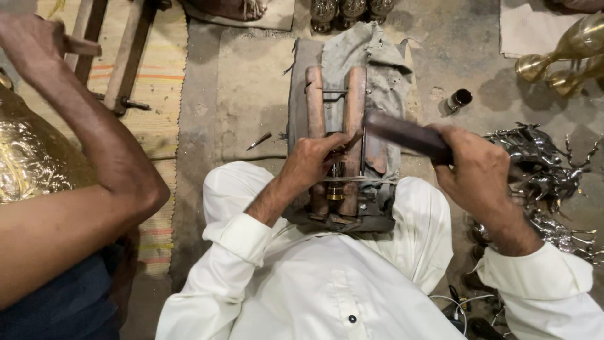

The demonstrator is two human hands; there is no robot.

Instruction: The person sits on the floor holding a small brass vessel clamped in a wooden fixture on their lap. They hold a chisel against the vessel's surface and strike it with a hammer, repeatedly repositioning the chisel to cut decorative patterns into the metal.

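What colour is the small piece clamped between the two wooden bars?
Brass-gold, seen in the head view: small piece between wooden bars.

A wooden block stand (pixel 336 135) sits in front of the person, between the knees, on a cloth (pixel 377 56). A small metal piece (pixel 335 189) sits between its two rails. The left hand (pixel 311 160) rests on the stand. The right hand (pixel 478 170) holds a hammer (pixel 406 133) over its right side. Metal figures (pixel 541 170) lie to the right. Another person's arm (pixel 82 145) is on the left.
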